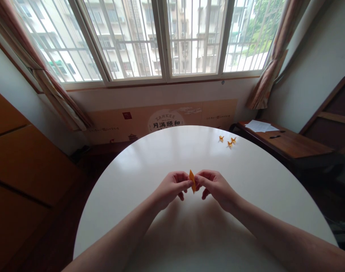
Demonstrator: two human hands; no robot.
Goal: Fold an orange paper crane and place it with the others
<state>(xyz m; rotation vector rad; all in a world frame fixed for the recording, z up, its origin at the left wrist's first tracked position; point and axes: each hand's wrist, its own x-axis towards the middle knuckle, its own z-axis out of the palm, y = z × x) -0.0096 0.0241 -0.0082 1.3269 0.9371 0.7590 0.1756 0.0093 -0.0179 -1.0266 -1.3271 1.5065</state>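
Observation:
A small folded piece of orange paper (192, 180) stands upright between my two hands, just above the round white table (149, 158). My left hand (172, 187) pinches its left side with thumb and fingertips. From the other side, my right hand (213, 186) pinches it too, fingers curled. Both hands meet near the table's middle.
Three small folded orange paper figures (228, 141) sit on the far right of the table. A dark wooden side table (291, 145) at the right carries white sheets (260, 125) and a pen (275, 136). A barred window (149, 37) and a printed cardboard panel (163, 119) lie beyond.

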